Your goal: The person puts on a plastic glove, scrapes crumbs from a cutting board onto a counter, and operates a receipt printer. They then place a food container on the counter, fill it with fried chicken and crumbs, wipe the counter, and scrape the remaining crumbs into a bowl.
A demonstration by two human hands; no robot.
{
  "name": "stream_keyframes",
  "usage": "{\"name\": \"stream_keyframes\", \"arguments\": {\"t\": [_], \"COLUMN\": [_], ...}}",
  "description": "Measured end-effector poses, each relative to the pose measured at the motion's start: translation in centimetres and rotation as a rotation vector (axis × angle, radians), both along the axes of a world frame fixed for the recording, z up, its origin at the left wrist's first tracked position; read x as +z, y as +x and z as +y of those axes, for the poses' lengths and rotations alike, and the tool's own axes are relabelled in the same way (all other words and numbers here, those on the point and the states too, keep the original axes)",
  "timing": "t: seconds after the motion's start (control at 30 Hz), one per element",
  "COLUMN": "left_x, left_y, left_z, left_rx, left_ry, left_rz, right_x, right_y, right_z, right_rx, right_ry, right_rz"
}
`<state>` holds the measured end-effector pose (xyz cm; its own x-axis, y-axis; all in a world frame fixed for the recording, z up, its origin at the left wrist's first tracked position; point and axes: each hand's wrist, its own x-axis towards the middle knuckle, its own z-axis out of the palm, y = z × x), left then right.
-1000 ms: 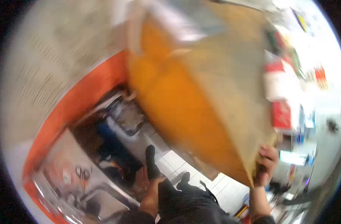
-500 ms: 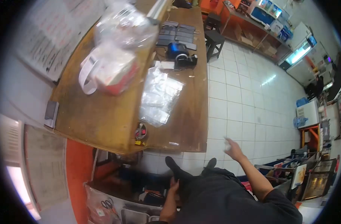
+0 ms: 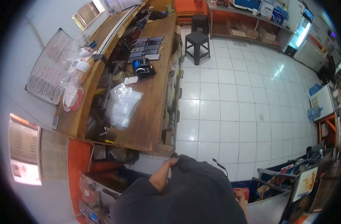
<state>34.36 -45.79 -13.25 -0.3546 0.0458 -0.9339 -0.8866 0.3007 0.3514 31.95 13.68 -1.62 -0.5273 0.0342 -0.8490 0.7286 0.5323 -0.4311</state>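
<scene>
Head view looks down on the person's own body. Left hand [image 3: 172, 161] lies against the dark clothing, just below the near edge of the wooden counter [image 3: 155, 112]; I cannot tell if it is open or closed. Right hand [image 3: 242, 201] is mostly hidden by the body, so its state is also unclear. Clear plastic bags [image 3: 122, 105] lie flat on the counter, probably kept within reach.

Wooden counter [image 3: 150, 123], clear plastic bags [image 3: 122, 105], phones [image 3: 146, 48]
</scene>
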Motion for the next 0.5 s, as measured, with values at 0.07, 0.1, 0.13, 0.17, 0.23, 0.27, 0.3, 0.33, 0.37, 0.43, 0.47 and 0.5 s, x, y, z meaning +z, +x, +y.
{"name": "stream_keyframes", "arguments": {"t": [0.07, 0.1, 0.13, 0.17, 0.23, 0.27, 0.3, 0.33, 0.37, 0.43, 0.47, 0.5], "left_x": [4.4, 7.0, 9.3, 11.5, 14.6, 10.1, 7.6, 10.0, 2.5, 1.6, 5.0, 6.2], "left_y": [-5.1, -6.9, -8.6, -9.9, -12.2, -11.4, -11.8, -12.2, -11.7, -14.3, -17.9, -21.7], "left_z": [2.6, 4.2, 5.6, 6.4, 6.5, 6.3, 6.3, 7.0, 3.3, -1.8, -1.7, -0.8], "left_rx": [-0.094, -0.023, 0.045, 0.048, -0.536, -0.315, -0.577, -0.617, -0.238, -0.165, -0.328, -0.445], "left_ry": [0.043, 0.03, 0.012, 0.0, -0.034, -0.068, -0.232, -0.303, -0.121, -0.144, -0.251, -0.271], "left_rz": [0.064, 0.082, 0.105, 0.117, 0.443, 0.331, 0.211, 0.192, 0.312, 0.429, 0.427, 0.429], "right_x": [-0.2, -2.8, -8.1, -11.4, -0.6, -2.6, -1.9, 0.8, -2.8, 0.4, -0.9, -3.2], "right_y": [-3.7, -5.9, -8.0, -10.0, -16.5, -18.9, -22.0, -24.5, -25.9, -28.4, -28.6, -29.1], "right_z": [0.0, 1.7, 4.5, 6.1, -0.4, 0.0, 0.0, -0.8, 0.3, 0.6, 2.3, 3.8], "right_rx": [0.003, 0.021, 0.413, 0.789, -0.092, -0.029, 0.342, 0.441, 0.47, 0.305, 0.271, 0.225], "right_ry": [-0.156, -0.16, -0.303, -0.439, -0.203, -0.32, -0.064, 0.04, 0.043, 0.049, 0.109, 0.112], "right_rz": [-0.22, -0.214, 0.12, 0.468, 0.043, 0.314, 0.586, 0.444, 0.575, 0.491, 0.59, 0.555]}}
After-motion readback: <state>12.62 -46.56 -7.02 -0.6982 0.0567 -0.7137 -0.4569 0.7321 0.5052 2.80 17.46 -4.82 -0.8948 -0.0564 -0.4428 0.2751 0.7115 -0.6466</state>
